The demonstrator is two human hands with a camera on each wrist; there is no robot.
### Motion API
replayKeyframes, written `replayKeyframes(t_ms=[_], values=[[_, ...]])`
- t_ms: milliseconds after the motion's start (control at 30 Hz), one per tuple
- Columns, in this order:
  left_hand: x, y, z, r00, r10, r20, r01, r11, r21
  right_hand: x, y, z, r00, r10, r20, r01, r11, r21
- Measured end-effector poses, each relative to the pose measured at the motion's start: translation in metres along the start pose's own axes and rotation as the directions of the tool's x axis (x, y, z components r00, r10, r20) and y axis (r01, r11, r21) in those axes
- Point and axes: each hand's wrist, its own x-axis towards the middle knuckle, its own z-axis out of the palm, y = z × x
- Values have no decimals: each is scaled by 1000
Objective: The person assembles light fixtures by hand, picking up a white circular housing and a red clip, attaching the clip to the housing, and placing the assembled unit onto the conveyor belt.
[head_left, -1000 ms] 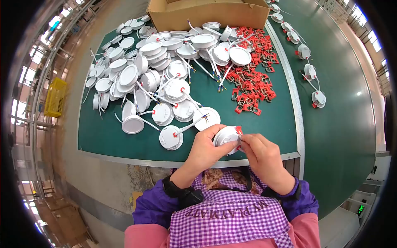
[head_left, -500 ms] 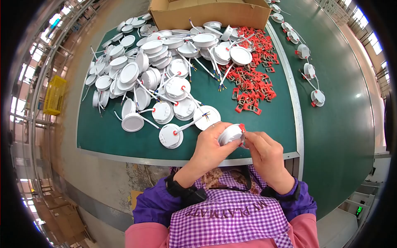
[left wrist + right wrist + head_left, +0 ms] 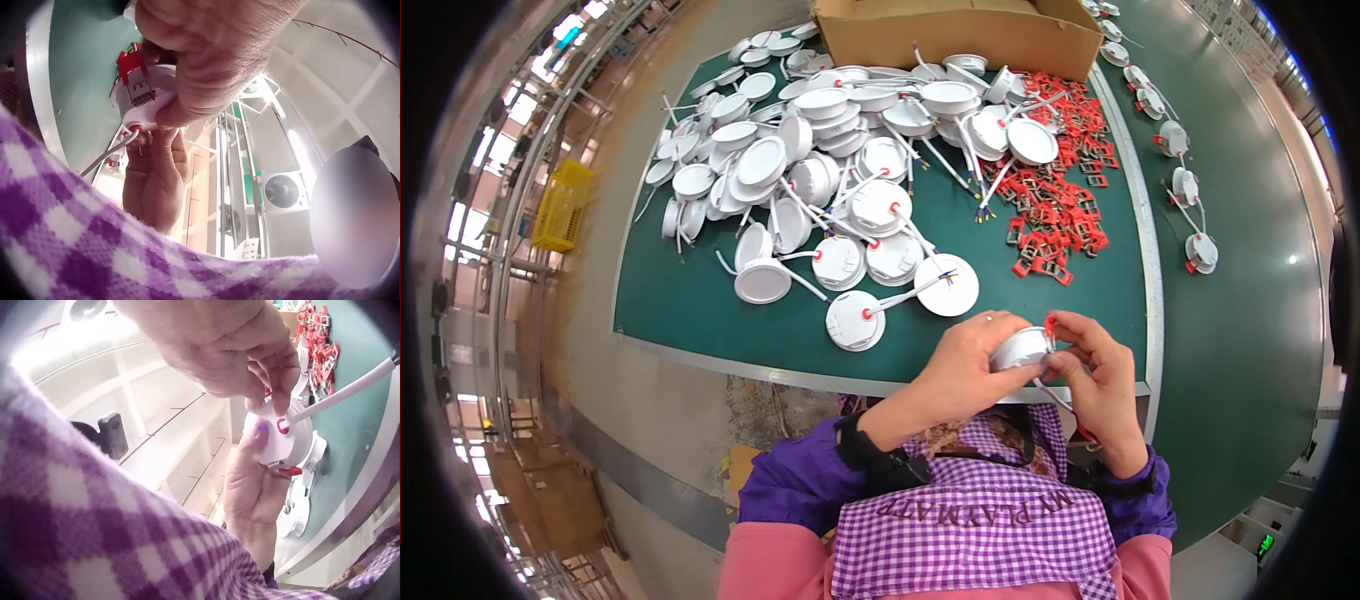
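My left hand (image 3: pixel 962 368) grips a round white lamp (image 3: pixel 1020 348) at the front edge of the table, thumb on its near side. My right hand (image 3: pixel 1102 382) pinches at the lamp's right side, where a red clip (image 3: pixel 1050 326) shows. In the left wrist view a red clip (image 3: pixel 132 67) with a metal spring sits on the lamp's side (image 3: pixel 161 94), and a white cable leaves through a red grommet. The right wrist view shows the right fingers against the lamp (image 3: pixel 294 440) near the grommet, with another red clip (image 3: pixel 290 470) on the lower edge.
A heap of white lamps (image 3: pixel 761 161) with cables covers the table's left and middle. Red clips (image 3: pixel 1060 215) are piled to the right, below a cardboard box (image 3: pixel 960 35). Lamps with clips (image 3: pixel 1201 253) lie in a row on the green surface (image 3: pixel 1250 330) at the right.
The head view has shifted, so the table appears farther right. The held lamp has been turned, and the right fingers have changed their hold, now spread around its right side with the cable hanging below.
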Motion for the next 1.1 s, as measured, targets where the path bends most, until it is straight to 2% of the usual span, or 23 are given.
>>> replayKeyframes(t_ms=[33, 167, 233, 267, 300, 333, 367, 400, 433, 467, 533, 567, 600, 633, 667, 700, 733, 767, 800, 833, 867, 933, 1100], values=[[0, 1, 0, 997, -69, 36, 70, 996, -54, 1, 4, -2, 999, 42, 22, -43, 997, 64], [0, -5, 6, 999, -36, 23, 37, 998, -43, 0, 9, -11, 997, 65, 52, -67, 997, 28], [-1, 6, -1, 993, -38, 113, 36, 999, 15, 2, 14, -26, 994, 83, 70, -86, 996, 32], [-2, 9, -8, 993, -32, 114, 32, 999, 9, 2, 21, -40, 996, 87, -7, -87, 996, 5], [-5, 11, -18, 999, 2, 42, -4, 999, 49, 5, 31, -59, 992, 57, -112, -67, 994, -84], [-9, 11, -29, 999, 38, -28, -35, 995, 89, 9, 43, -85, 981, 84, -173, -101, 991, -92], [-15, 6, -42, 986, 110, -127, -84, 978, 192, 13, 45, -110, 963, 94, -254, -148, 968, -202], [-21, 1, -56, 957, 190, -217, -121, 947, 297, 15, 55, -131, 933, 9, -358, -116, 953, -280], [-27, 0, -70, 938, 189, -291, -56, 911, 409, 16, 68, -159, 907, 16, -421, -161, 936, -312], [-33, -2, -81, 911, 193, -365, 22, 860, 510, 17, 69, -179, 870, 81, -487, -286, 887, -363], [-44, -8, -96, 905, 131, -405, 189, 730, 657, 18, 62, -191, 791, 109, -602, -480, 720, -501], [-50, -15, -101, 919, 75, -387, 214, 730, 649, 20, 65, -190, 787, 107, -608, -485, 716, -502], [-55, -19, -103, 921, 77, -381, 206, 735, 646, 22, 71, -185, 807, -183, -562, -364, 596, -716], [-59, -22, -104, 936, 46, -348, 221, 692, 687, 25, 71, -176, 785, -443, -433, -258, 401, -879], [-62, -25, -103, 949, 12, -316, 235, 644, 728, 32, 52, -146, 794, -295, -531, -243, 647, -723], [-64, -28, -101, 946, -74, -317, 283, 667, 689, 38, 57, -132, 852, -393, -345, -49, 596, -801], [-64, -31, -99, 948, -71, -310, 276, 669, 690, 44, 50, -104, 907, -262, -330, 14, 801, -598], [-64, -34, -97, 945, -52, -322, 274, 661, 698, 48, 37, -79, 953, -179, -245, -3, 801, -598], [-64, -35, -95, 942, -34, -333, 273, 655, 705, 54, 40, -61, 962, -220, -163, 85, 806, -585], [-64, -35, -94, 944, -28, -328, 264, 658, 705, 60, 50, -46, 942, -318, -102, 188, 758, -624], [-65, -34, -94, 940, -55, -337, 287, 662, 692, 63, 51, -32, 927, -363, -89, 235, 750, -618], [-68, -34, -93, 931, -84, -354, 317, 666, 675, 66, 50, -16, 933, -355, -50, 222, 680, -699], [-76, -32, -90, 915, -144, -378, 356, 730, 583, 74, 61, -5, 952, -294, -89, 146, 686, -713]])
